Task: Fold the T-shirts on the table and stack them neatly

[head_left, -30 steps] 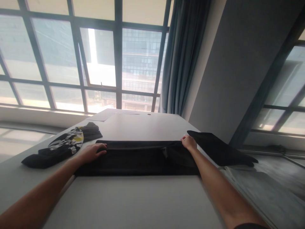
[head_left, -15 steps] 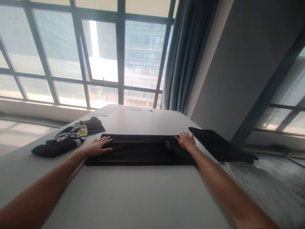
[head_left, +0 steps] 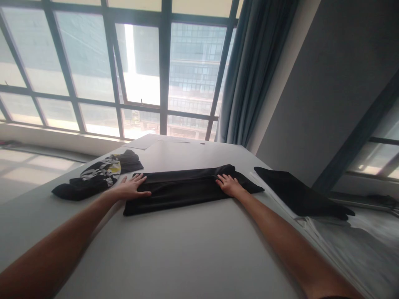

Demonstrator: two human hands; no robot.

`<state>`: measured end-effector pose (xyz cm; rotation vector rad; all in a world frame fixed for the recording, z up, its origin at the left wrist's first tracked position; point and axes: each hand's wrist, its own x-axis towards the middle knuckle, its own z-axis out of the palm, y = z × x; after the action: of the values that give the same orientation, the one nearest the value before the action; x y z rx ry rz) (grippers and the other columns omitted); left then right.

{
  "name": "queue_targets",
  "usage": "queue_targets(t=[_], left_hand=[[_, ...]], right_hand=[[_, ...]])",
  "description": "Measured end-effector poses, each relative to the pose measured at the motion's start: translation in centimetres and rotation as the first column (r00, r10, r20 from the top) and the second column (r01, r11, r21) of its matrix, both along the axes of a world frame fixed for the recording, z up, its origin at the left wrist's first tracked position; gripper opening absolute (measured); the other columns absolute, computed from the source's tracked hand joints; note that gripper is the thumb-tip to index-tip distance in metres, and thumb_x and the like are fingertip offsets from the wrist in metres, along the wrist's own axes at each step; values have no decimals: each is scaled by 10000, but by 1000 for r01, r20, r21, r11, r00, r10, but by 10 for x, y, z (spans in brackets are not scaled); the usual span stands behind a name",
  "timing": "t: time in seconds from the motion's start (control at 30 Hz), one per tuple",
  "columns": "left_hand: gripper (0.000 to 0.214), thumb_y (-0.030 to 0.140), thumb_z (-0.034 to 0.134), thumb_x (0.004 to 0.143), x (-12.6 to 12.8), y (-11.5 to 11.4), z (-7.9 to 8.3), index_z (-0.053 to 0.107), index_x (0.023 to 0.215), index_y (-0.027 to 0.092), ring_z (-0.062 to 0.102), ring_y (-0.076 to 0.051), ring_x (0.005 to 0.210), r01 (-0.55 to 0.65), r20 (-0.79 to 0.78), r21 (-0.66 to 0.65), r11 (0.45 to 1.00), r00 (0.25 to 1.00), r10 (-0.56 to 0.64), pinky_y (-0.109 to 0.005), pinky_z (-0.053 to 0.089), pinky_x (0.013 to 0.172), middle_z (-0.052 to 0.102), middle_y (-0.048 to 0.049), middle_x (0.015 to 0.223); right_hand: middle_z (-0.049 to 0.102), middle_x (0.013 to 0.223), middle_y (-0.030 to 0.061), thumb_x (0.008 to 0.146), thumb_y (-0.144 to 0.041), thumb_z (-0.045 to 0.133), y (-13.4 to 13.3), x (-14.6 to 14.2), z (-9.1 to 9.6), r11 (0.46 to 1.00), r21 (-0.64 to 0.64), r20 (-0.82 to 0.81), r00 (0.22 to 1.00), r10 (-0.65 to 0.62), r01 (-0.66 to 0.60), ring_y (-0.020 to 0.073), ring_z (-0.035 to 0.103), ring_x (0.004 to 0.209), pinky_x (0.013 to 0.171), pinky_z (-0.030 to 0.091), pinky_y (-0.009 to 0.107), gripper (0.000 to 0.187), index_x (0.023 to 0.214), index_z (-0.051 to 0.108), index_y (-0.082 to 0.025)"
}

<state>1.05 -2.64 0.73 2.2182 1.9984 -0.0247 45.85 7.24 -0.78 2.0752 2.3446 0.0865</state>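
A black garment [head_left: 183, 189], folded into a long strip, lies across the white table [head_left: 174, 249] in front of me. My left hand [head_left: 133, 187] rests flat on its left end with the fingers spread. My right hand [head_left: 229, 185] lies flat on its right part, fingers stretched out, with a corner of the cloth sticking out to the right of it. Neither hand grips anything.
A crumpled black garment with a white and yellow print [head_left: 98, 177] lies left of the strip. A flat black piece [head_left: 296, 193] sits at the right table edge. Papers [head_left: 149, 143] lie at the far end, below the windows [head_left: 140, 70] and a curtain [head_left: 249, 70].
Both hands have moved closer together along the cloth, the right hand furthest, to the left. The strip is now skewed, its right end further from me.
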Motion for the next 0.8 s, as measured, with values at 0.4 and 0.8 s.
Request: queue_targets(t=[0.4, 0.8], left_hand=[[941, 814, 413, 772, 31, -10, 1, 321, 1526, 259, 209, -365, 1469, 84, -31, -11, 996, 996, -85, -558, 155, 1157, 222, -107, 1602], [489, 563, 420, 915, 38, -1, 6, 724, 1146, 258, 601, -276, 1115, 321, 100, 305, 897, 925, -366, -384, 470, 983, 670, -88, 1215]], right_hand=[[271, 1534, 285, 917, -697, 194, 24, -42, -11, 951, -136, -69, 955, -287, 276, 477, 398, 1307, 901, 389, 645, 810, 1538, 269, -182], [609, 1234, 223, 1011, -401, 293, 68, -90, 22, 958, 288, -35, 999, 27, -16, 305, 580, 1116, 923, 408, 426, 478, 1205, 627, -120]])
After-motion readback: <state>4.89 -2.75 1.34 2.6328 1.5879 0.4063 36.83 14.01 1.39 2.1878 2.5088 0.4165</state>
